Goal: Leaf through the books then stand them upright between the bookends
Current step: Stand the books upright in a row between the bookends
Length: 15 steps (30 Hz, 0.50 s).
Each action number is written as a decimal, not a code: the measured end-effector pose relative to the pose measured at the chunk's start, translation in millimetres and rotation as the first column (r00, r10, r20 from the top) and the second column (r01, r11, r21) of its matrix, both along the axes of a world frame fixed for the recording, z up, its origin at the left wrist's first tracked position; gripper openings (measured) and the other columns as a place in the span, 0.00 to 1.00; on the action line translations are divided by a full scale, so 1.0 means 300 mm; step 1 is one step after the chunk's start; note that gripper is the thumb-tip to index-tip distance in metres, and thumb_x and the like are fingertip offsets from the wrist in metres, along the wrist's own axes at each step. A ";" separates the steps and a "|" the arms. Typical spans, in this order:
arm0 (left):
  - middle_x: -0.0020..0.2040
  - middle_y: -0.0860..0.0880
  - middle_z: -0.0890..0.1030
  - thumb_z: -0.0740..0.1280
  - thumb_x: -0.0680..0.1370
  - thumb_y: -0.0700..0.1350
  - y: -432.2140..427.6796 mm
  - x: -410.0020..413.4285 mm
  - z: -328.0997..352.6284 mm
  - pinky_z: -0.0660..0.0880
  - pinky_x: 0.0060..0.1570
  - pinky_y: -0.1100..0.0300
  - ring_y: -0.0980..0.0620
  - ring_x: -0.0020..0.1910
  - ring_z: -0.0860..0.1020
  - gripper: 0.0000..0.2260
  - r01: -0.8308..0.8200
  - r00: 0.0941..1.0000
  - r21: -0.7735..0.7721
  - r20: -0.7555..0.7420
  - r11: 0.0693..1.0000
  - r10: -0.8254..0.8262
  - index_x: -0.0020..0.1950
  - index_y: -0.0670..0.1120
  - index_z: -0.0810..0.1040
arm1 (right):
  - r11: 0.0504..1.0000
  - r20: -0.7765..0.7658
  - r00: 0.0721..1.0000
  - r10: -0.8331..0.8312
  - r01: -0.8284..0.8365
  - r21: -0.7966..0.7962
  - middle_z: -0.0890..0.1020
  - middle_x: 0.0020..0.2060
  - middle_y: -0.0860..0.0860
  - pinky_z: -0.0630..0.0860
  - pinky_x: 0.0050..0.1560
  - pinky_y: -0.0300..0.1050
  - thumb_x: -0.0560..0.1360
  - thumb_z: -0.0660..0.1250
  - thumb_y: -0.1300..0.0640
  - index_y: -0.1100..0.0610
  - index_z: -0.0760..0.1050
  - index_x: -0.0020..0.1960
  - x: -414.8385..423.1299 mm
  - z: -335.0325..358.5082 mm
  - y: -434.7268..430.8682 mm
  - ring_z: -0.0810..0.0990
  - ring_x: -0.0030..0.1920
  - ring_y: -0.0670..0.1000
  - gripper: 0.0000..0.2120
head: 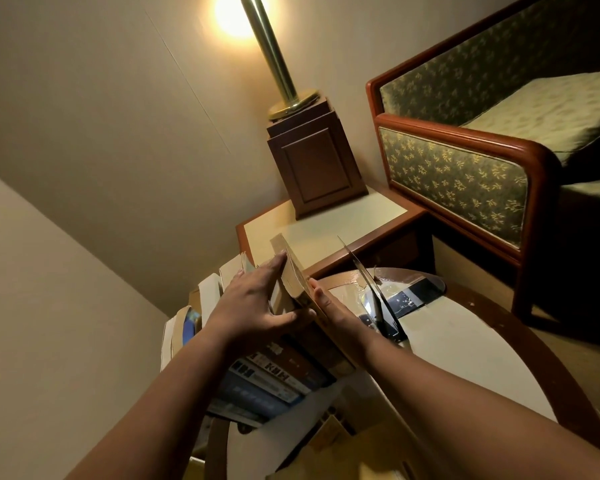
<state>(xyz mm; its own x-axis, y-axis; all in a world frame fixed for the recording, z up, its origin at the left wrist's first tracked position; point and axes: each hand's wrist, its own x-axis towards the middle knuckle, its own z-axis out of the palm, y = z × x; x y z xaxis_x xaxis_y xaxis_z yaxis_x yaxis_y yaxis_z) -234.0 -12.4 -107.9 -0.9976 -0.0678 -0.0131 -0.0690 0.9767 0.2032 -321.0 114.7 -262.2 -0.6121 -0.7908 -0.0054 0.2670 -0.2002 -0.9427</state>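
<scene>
Warm light from a brass lamp (pixel 274 64) in the upper middle of the frame falls on a dim corner. The lamp stands on a dark wooden block (pixel 316 161) on a side table (pixel 326 230). An armchair (pixel 465 161) with green leaf-patterned fabric fills the upper right. Lower down is a round worktop (pixel 465 341) with a wooden rim.

My left hand (pixel 253 306) and right hand (pixel 329 306) press flat on opposite faces of a brown book (pixel 293 271) at the centre of the frame. The fingers of both hands are straight, not curled round it. The book is tilted, with its top leaning toward the side table. Below my hands a row of books (pixel 278 375) stands with spines toward me, the brown book at its right end. Just right of my right hand, a thin dark bookend (pixel 364 275) rises from the worktop, apart from the book. Pale cardboard flaps (pixel 208 289) show at the left of the row.
</scene>
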 end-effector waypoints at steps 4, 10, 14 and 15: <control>0.80 0.53 0.51 0.69 0.70 0.67 -0.011 0.002 -0.017 0.59 0.73 0.43 0.45 0.76 0.57 0.46 0.006 1.000 -0.077 -0.030 0.997 -0.008 0.76 0.66 0.39 | 0.997 -0.026 0.997 -0.066 0.067 0.041 0.60 0.76 0.47 0.68 0.69 0.65 0.64 0.56 0.18 0.27 0.55 0.72 0.006 -0.006 -0.023 0.63 0.74 0.59 0.39; 0.77 0.62 0.35 0.54 0.69 0.75 -0.023 0.000 -0.025 0.51 0.75 0.45 0.56 0.76 0.39 0.39 0.121 0.989 -0.183 -0.061 0.976 -0.134 0.73 0.71 0.36 | 0.998 0.009 0.999 -0.039 0.039 0.049 0.63 0.75 0.49 0.70 0.67 0.63 0.67 0.58 0.21 0.31 0.55 0.75 0.003 0.002 -0.020 0.67 0.72 0.58 0.39; 0.79 0.60 0.41 0.45 0.72 0.76 -0.020 0.004 -0.036 0.49 0.77 0.47 0.58 0.77 0.39 0.34 0.171 0.973 -0.161 -0.126 0.972 -0.192 0.75 0.68 0.39 | 0.999 0.031 0.999 -0.030 0.029 0.037 0.66 0.74 0.50 0.70 0.69 0.61 0.69 0.58 0.24 0.36 0.55 0.77 -0.004 -0.004 -0.029 0.68 0.72 0.56 0.40; 0.79 0.60 0.41 0.44 0.72 0.76 -0.021 0.003 -0.039 0.49 0.77 0.47 0.57 0.78 0.40 0.34 0.171 0.974 -0.147 -0.121 0.974 -0.189 0.75 0.68 0.39 | 0.999 0.036 0.999 -0.021 0.019 0.034 0.67 0.74 0.50 0.70 0.68 0.62 0.70 0.58 0.24 0.36 0.55 0.77 -0.003 -0.003 -0.028 0.68 0.71 0.56 0.39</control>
